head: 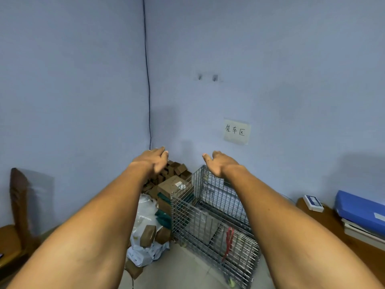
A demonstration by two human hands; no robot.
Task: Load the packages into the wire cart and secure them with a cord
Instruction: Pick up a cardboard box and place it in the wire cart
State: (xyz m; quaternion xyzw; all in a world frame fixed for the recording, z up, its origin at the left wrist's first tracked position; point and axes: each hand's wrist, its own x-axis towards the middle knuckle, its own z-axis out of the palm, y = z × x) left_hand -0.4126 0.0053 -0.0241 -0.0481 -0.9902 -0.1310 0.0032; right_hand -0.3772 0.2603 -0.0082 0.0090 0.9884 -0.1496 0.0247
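Note:
A wire cart (210,222) stands on the floor by the wall, with a red cord (228,241) hanging on its front mesh. To its left lies a heap of packages: a brown cardboard box (171,185) on top, small brown boxes (177,168) behind it, and white plastic mailers (143,226) in front. My left hand (157,160) is stretched out above the heap, fingers apart and holding nothing. My right hand (217,163) reaches out over the cart's far top edge, also empty with fingers spread.
A wooden chair (17,205) stands at the left. At the right, a wooden table (325,220) carries a blue folder (362,209) and a small white box (313,202). A paper sign (236,131) and a black cable (148,84) are on the wall.

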